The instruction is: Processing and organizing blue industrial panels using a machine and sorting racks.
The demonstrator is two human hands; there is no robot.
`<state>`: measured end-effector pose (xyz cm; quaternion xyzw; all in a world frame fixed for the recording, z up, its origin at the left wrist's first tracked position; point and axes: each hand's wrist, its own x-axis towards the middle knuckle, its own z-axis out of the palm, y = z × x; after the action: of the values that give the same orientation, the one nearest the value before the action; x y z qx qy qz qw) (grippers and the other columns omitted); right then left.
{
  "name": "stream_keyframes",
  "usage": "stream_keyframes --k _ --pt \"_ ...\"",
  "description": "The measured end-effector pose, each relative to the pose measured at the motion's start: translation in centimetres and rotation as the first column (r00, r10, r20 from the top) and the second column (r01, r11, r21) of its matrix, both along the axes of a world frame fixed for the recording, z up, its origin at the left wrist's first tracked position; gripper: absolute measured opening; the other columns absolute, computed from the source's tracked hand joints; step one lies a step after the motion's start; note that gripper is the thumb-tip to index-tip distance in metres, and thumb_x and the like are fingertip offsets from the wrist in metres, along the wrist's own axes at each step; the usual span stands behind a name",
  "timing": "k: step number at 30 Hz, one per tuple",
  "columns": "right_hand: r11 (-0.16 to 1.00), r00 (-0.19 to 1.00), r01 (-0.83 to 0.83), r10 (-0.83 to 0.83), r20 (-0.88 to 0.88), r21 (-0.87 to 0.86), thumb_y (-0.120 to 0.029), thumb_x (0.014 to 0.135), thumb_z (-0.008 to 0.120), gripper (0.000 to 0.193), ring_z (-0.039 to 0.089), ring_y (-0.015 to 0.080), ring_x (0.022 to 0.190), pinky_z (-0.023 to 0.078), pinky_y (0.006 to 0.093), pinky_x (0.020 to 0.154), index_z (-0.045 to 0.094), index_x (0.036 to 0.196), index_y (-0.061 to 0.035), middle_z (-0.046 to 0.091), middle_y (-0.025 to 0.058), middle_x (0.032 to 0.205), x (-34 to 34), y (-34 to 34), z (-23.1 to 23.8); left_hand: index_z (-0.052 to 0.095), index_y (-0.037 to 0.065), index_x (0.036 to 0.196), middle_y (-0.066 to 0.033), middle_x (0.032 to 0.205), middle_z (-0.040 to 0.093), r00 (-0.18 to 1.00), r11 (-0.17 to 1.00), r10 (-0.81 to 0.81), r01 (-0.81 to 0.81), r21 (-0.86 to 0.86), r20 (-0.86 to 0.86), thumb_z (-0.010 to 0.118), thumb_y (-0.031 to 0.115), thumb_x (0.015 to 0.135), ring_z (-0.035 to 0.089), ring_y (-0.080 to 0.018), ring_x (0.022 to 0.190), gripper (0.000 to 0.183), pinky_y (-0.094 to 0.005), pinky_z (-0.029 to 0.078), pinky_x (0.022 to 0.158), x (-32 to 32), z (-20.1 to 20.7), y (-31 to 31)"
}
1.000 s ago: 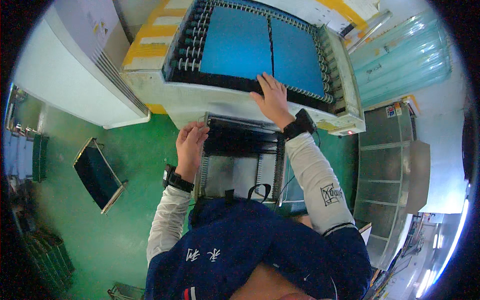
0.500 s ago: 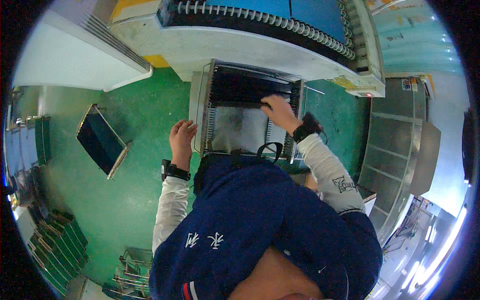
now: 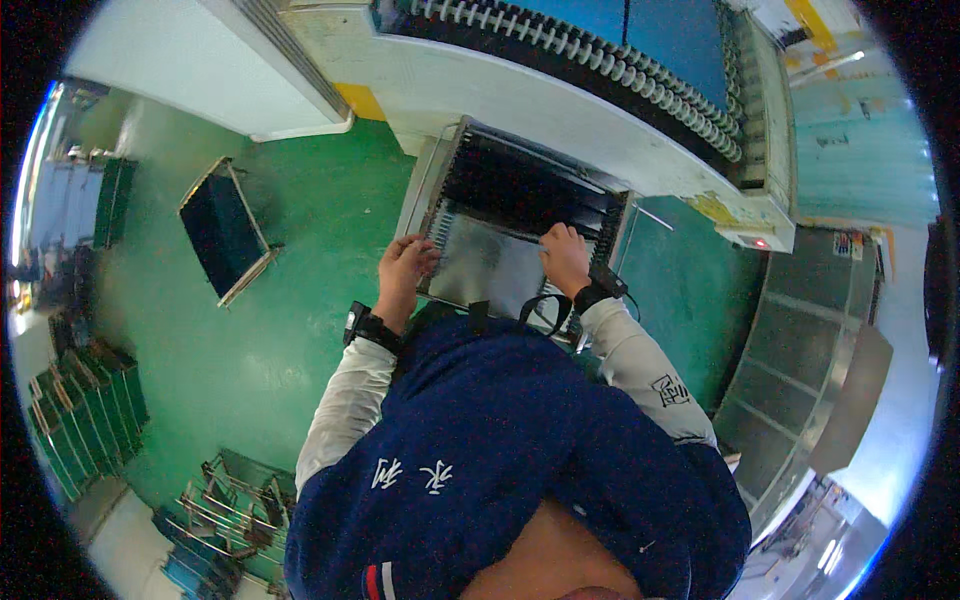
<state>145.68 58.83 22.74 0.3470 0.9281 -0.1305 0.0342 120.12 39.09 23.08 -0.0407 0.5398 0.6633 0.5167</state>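
Against the front of a pale machine stands a slotted metal rack [image 3: 432, 222] with toothed side rails. A smooth grey sheet [image 3: 487, 268] takes up its near part, and dark panels [image 3: 525, 185] fill the far part. My left hand [image 3: 405, 268] is at the rack's left rail, beside the sheet's left edge, with bent fingers slightly apart and nothing visible in them. My right hand [image 3: 566, 258] is at the sheet's far right corner. Its fingers are curled together, and what they pinch, if anything, is hidden. Both wrists carry black bands.
Beyond the rack, the pale machine [image 3: 560, 90] has rows of white rollers [image 3: 600, 62] and a blue surface. Another rack with a dark panel [image 3: 222, 235] stands on the green floor at left. Several racks [image 3: 95, 415] are lower left; a grey framed cabinet [image 3: 790, 340] is at right.
My left hand has come rightward from beside the rack to its left rail. My right hand has drawn slightly nearer to me, to the sheet's corner. The whole view has tilted.
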Motion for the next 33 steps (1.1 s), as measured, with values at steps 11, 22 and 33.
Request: stream_keyframes --k 11,22,33 --pt "0.968 0.970 -0.223 0.209 0.121 0.113 -0.015 0.070 0.065 0.010 0.053 0.0268 0.095 0.043 0.0397 0.078 0.071 0.077 -0.0126 0.063 0.0016 0.090 3.6 2.1 -6.1 0.051 -0.002 0.117 -0.0138 0.102 0.063 0.999 0.999 -0.011 0.010 -0.037 -0.043 0.054 0.015 0.095 0.065 -0.0252 0.091 0.028 -0.0372 0.053 0.083 5.8 1.5 -1.4" --pt "0.956 0.845 -0.288 0.283 -0.453 0.061 -0.012 0.075 0.063 0.008 0.055 0.0317 0.080 0.043 0.0426 0.069 0.062 0.074 -0.0047 0.061 0.0102 0.081 2.8 4.4 14.6 0.053 -0.002 0.114 -0.0148 0.106 0.063 0.990 0.988 -0.137 0.135 -0.078 -0.019 0.056 0.024 0.095 0.065 -0.0282 0.094 0.032 -0.0348 0.053 0.078 8.0 1.1 -1.3" --pt "0.405 0.388 -0.126 -0.820 -0.421 -0.905 -0.012 0.088 0.063 0.010 0.057 0.0154 0.074 0.045 0.0304 0.068 0.064 0.089 -0.0016 0.062 0.0036 0.086 2.8 9.6 15.4 0.045 -0.002 0.131 -0.0144 0.130 0.051 0.924 0.929 -0.371 0.369 -0.037 -0.090 0.063 0.042 0.090 0.051 -0.0263 0.119 0.063 -0.0395 0.043 0.096 8.6 7.3 2.5"
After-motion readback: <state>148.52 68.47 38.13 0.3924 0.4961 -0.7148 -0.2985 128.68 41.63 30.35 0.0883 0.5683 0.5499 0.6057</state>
